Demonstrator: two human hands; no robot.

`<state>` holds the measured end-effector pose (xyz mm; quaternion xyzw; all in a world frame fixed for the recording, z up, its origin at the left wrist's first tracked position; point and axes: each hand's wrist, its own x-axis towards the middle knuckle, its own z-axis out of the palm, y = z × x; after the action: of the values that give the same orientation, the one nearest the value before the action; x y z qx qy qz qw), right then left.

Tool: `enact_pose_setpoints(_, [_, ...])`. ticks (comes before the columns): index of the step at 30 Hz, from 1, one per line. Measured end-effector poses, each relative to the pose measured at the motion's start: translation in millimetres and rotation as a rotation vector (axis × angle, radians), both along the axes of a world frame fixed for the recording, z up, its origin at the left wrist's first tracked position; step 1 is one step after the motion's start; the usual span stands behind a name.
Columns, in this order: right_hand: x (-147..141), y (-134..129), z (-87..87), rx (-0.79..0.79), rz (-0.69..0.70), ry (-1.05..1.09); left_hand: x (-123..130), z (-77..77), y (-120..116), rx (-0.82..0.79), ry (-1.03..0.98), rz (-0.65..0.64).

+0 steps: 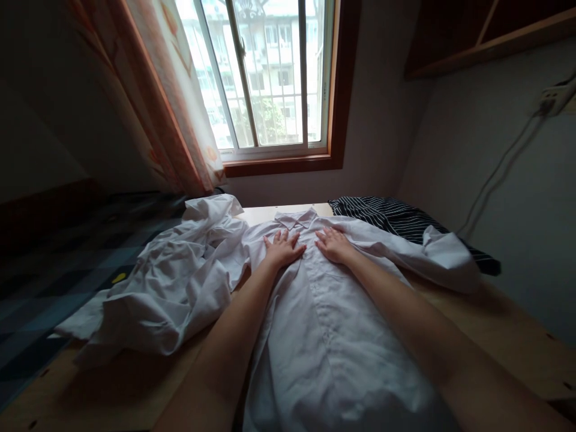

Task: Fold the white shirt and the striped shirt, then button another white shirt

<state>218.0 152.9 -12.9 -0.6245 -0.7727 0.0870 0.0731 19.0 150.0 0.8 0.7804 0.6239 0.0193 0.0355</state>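
Note:
A white button-up shirt [333, 324] lies front side up on a wooden table [499, 336], its collar toward the window. On its upper chest, left of the button line, my left hand [283, 247] rests flat with fingers spread. My right hand [334, 243] lies flat just right of the buttons, fingers also apart. Neither hand grips the cloth. The shirt's right-side sleeve stretches out over the table; the other sleeve cannot be told apart from a crumpled heap of white cloth [175, 282] at the left.
A black garment with white stripes [396, 219] lies at the back right, partly under the sleeve. Dark checked bedding [90, 264] borders the table at left. Beyond are a window [274, 78], a curtain [157, 102] and a wall socket [554, 99] with a hanging cable.

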Motion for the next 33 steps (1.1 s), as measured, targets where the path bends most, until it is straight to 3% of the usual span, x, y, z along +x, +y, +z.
enact_pose_setpoints(4, [-1,4,0.9,0.003,-0.003,0.006,1,2.5,2,0.015,-0.029,0.017])
enact_pose_setpoints(7, [-1,0,-0.4,0.054,-0.013,0.009,1,10.7,-7,0.138,-0.116,0.060])
enact_pose_setpoints(10, [-5,-11,2.6,0.229,-0.004,-0.005,-3,20.4,-21,0.226,-0.232,0.037])
enact_pose_setpoints(14, [-20,-33,15.0,0.400,0.058,0.071,-7,18.3,-41,0.148,-0.308,-0.066])
enact_pose_setpoints(20, [-48,-55,15.4,0.150,0.000,0.359,-6,-4.7,-52,0.289,-0.373,-0.053])
enact_pose_setpoints(24, [-51,-59,10.6,0.168,-0.098,0.328,-9,-8.9,-47,0.290,-0.455,-0.115])
enact_pose_setpoints(33, [-52,-64,15.2,0.165,-0.074,0.222,-17,-5.2,-41,0.190,-0.469,-0.195])
